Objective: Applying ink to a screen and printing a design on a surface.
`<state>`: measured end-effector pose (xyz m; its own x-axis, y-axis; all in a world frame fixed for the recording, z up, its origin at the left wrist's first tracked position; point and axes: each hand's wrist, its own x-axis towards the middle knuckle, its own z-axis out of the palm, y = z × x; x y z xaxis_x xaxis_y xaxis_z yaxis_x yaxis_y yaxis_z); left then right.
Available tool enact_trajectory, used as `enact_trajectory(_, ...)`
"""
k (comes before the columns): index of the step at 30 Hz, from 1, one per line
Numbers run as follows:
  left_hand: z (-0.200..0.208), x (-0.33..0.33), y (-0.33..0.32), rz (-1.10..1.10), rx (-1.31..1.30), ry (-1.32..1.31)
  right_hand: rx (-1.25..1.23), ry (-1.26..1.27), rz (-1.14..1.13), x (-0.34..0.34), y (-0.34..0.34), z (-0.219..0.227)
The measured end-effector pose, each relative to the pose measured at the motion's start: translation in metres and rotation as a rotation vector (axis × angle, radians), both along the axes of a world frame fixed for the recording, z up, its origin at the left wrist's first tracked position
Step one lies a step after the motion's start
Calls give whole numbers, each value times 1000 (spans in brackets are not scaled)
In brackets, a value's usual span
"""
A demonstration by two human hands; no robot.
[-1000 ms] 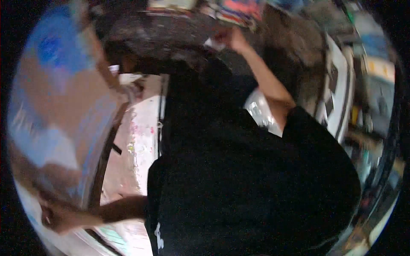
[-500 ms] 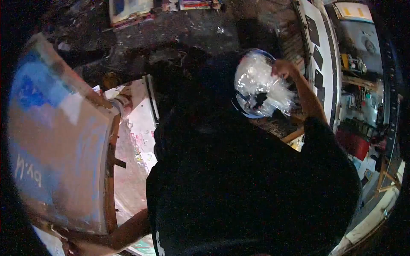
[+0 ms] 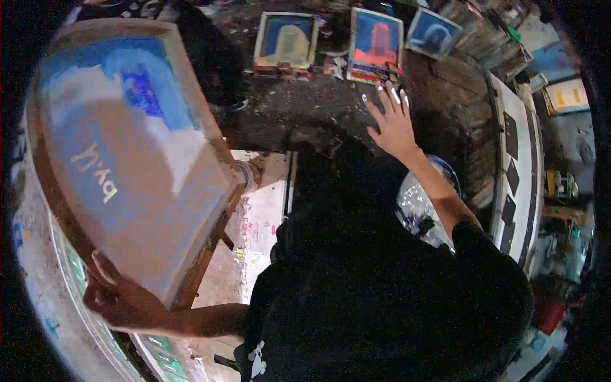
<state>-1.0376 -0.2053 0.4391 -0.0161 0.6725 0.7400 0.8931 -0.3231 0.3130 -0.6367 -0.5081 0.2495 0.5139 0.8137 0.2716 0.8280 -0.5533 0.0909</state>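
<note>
My left hand (image 3: 121,296) grips the near edge of a large screen printing frame (image 3: 159,248), thumb on top and fingers around the rim. The frame stands tilted up on the left, its brownish mesh patched with blue and white. Stretched out ahead, my right hand (image 3: 393,127) is empty with its fingers spread; pale smears or light show on the fingertips. Just beyond them lies a small framed screen (image 3: 369,60) with a red and blue picture; whether they touch is hard to tell. Under my right forearm sits a round tub (image 3: 439,162) holding crumpled clear plastic (image 3: 417,207).
Two more small framed screens (image 3: 283,63) (image 3: 435,33) lie on the dark, littered floor. Under the large frame is a pale, paint-spotted table (image 3: 264,210). At the right runs a long white board (image 3: 509,137) with dark patches; cluttered shelves stand beyond. Another person's dark clothing (image 3: 210,51) shows at upper left.
My right hand has left the clear plastic in the tub and reached forward, fingers now spread. The view has shifted, bringing the small framed screens and more of the large frame into sight.
</note>
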Motion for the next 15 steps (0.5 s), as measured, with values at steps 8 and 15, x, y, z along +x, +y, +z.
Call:
enact_trajectory(8,-3,24,-19,-283,67,-403,-90,798,464,27,149,-87)
enact_trajectory(15,7,37,-30,-210,-21,-392,230,784,655,38,277,-24)
